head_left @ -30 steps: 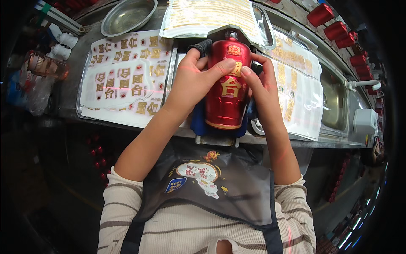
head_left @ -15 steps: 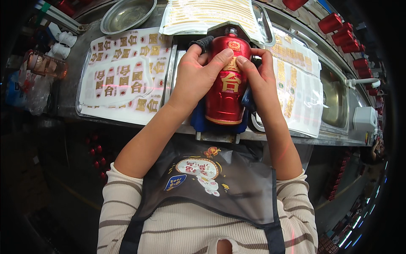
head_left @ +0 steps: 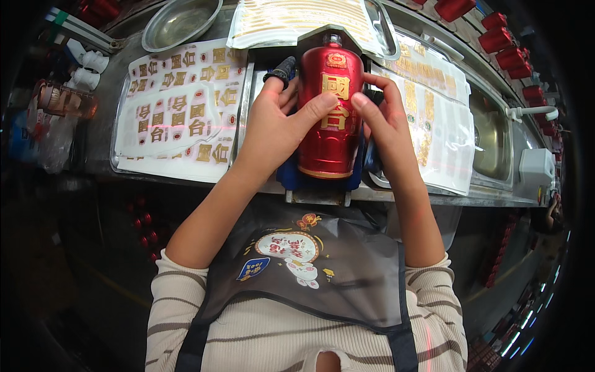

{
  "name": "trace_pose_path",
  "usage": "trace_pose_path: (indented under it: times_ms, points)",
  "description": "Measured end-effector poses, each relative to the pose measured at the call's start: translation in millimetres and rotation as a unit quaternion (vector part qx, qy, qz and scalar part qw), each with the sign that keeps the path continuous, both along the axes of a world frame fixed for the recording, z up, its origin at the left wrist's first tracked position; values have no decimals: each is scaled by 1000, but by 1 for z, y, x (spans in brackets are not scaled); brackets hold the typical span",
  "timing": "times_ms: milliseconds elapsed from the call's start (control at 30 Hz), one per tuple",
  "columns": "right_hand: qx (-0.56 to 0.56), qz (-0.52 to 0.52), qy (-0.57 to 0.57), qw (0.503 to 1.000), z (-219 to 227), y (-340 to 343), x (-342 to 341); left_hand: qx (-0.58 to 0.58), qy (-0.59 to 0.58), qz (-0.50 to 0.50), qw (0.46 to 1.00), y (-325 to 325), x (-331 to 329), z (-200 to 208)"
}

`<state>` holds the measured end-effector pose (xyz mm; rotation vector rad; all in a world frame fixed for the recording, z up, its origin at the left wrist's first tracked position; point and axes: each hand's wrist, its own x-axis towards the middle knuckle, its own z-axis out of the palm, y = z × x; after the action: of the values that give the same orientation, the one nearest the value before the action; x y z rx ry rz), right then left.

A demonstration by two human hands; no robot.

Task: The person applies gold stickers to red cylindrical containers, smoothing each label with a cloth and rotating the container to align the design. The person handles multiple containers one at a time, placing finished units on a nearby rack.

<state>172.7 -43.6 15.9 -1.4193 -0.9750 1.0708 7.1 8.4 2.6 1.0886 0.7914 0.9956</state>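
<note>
Flanking the red bottle (head_left: pixel 330 149) at dial centre: left hand (head_left: pixel 273 127) at 9 o'clock, right hand (head_left: pixel 392 133) at 3 o'clock. Seated over a blue support (head_left: pixel 316 181), neck toward 12. Left thumb on the bottle front, left fingers bent along the near side; right thumb at the opposite edge, index finger above, spaced apart. Firm clamping or light contact: impossible to tell.

Note the obstructions. At 12, behind the neck, a dark angled plate (head_left: pixel 315 39), then gold-striped sheets (head_left: pixel 297 25). Beside the left fingers, a black ribbed piece (head_left: pixel 283 70). At 10, a metal basin (head_left: pixel 180 26). At 9, gold-character sheets (head_left: pixel 170 147). At 3, white-backed sheets (head_left: pixel 449 149), partly covered by the right hand in view; beyond, a sink (head_left: pixel 493 155).

Note the edges. Across 6, the front edge of the metal bench (head_left: pixel 489 198), just beyond the apron (head_left: pixel 365 288). Bench surface showing outboard of the gold-character sheets, toward white cups (head_left: pixel 93 62).
</note>
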Motion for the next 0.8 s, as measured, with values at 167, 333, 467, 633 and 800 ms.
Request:
trace_pose_path:
  times_ms: [167, 333, 467, 633, 800]
  points:
    - [8, 13, 26, 1000, -1, -16, -5, -66, 27, -70, 995, -2, -8, 14]
    - [-19, -41, 77, 996, -8, -14, 11, -27, 14, -44, 999, -7, -6, 3]
    - [-91, -149, 283, 943, -16, -14, 45, 40, 62, -21, 997, -17, -5, 0]
    - [124, -97, -37, 987, 19, -41, 6, 17, 100, -50, 994, -19, -14, 5]
    - [242, 44, -341, 907, 34, -16, -6, -17, 51, -72, 996, -18, -20, -3]
